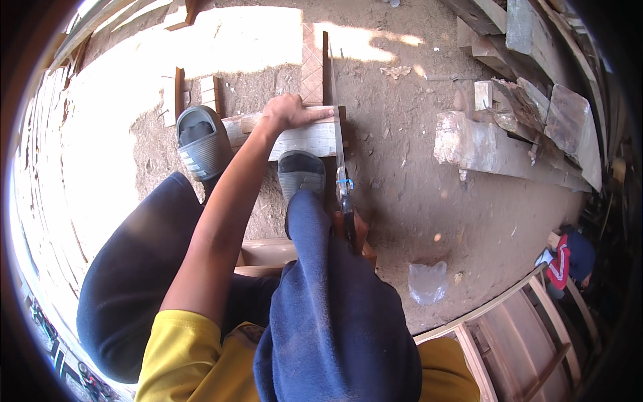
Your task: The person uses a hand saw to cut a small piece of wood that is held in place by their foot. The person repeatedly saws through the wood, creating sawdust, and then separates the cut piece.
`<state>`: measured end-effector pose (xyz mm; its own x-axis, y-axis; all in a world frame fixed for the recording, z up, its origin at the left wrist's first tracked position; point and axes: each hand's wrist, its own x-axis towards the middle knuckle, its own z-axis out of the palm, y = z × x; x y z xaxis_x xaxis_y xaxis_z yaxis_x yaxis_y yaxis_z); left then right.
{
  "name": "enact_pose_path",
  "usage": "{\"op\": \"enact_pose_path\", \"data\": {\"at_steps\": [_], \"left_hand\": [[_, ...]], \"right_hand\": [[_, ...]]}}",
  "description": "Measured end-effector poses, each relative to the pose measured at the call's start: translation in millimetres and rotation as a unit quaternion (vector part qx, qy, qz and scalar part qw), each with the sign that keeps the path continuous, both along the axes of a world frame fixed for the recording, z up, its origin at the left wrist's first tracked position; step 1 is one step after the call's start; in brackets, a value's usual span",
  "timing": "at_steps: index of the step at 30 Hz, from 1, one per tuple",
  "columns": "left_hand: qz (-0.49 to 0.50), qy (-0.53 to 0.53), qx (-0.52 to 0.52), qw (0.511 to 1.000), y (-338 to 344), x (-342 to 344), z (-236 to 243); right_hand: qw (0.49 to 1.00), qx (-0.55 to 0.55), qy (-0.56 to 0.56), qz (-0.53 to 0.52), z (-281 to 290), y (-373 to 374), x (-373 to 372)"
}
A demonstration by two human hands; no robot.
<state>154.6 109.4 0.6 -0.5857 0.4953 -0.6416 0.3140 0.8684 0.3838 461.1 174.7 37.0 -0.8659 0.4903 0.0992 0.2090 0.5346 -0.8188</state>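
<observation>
The left hand (288,112) pressed the board (305,141), seemingly steadying it, grip unclear; at its five o'clock, the right hand (362,231) clutched a saw (341,157).

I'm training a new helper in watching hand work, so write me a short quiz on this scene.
1. Multiple choice: which hand holds the saw? A) left B) right C) both
2. True or false: the left hand lies to the right of the saw's blade.
3. Fill in the blank: the tie on the saw is ___ in colour.

Key
1. B: the right hand, partly hidden behind the knee, is at the saw's handle.
2. False: it lies to the left of the blade.
3. Blue.
</observation>
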Motion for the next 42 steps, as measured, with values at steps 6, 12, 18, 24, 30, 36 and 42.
{"op": "enact_pose_path", "data": {"at_steps": [6, 12, 18, 24, 30, 36, 42], "left_hand": [[-0.001, -0.021, 0.004, 1.0, -4, -2, 3], [0.006, -0.005, 0.002, 1.0, 2, -1, 3], [0.006, -0.028, 0.005, 1.0, -4, 2, 2], [0.008, -0.005, 0.0, 1.0, -2, 0, -2], [0.006, -0.023, 0.005, 1.0, -7, -2, -2], [0.01, -0.01, 0.004, 1.0, 1, 0, -3], [-0.004, -0.009, -0.007, 1.0, 1, 0, 2]], "right_hand": [[0.996, -0.085, -0.018, -0.015, 17, 0, -34], [1.0, 0.012, -0.01, 0.002, 9, 3, -9], [0.99, -0.12, -0.052, -0.05, 18, -1, -28], [0.998, 0.032, -0.007, 0.045, -14, 15, 13], [0.999, 0.032, 0.026, 0.028, -14, 7, -14], [0.996, -0.083, -0.036, -0.022, 12, 5, -25], [0.999, 0.014, 0.042, 0.01, -1, 4, -13]]}}
